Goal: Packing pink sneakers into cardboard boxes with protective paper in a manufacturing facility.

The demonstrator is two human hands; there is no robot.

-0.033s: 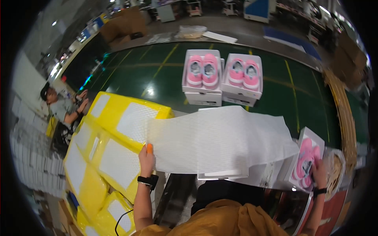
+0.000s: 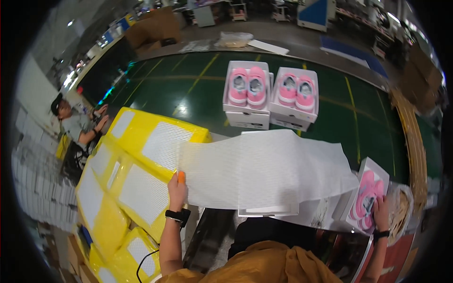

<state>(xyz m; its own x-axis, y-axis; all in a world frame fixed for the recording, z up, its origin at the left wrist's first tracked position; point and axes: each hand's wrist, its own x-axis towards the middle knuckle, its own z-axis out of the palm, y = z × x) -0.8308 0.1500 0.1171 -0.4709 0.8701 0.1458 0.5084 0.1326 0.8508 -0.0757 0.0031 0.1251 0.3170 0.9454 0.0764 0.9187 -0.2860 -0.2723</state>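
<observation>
A long sheet of thin white wrapping paper (image 2: 264, 170) lies spread over a white shoe box (image 2: 270, 210) in front of me. Its left edge is pinched by my left hand (image 2: 177, 191), which has an orange cover on a fingertip. At the right, a tilted open white shoe box (image 2: 346, 203) holds a pair of pink shoes (image 2: 365, 198). My right hand (image 2: 381, 214) is closed on the outer side of these shoes, its fingertips partly hidden.
Two more open boxes with pink shoes (image 2: 247, 89) (image 2: 296, 92) rest on other boxes on the green table (image 2: 330, 127). Yellow-wrapped packs (image 2: 125, 188) pile up at left. A clear bag of tan material (image 2: 400, 207) stands at far right. Another person (image 2: 75, 125) sits at far left.
The view has shifted slightly, so the table and boxes appear a little further right. Both hands keep their places on the paper and the shoes.
</observation>
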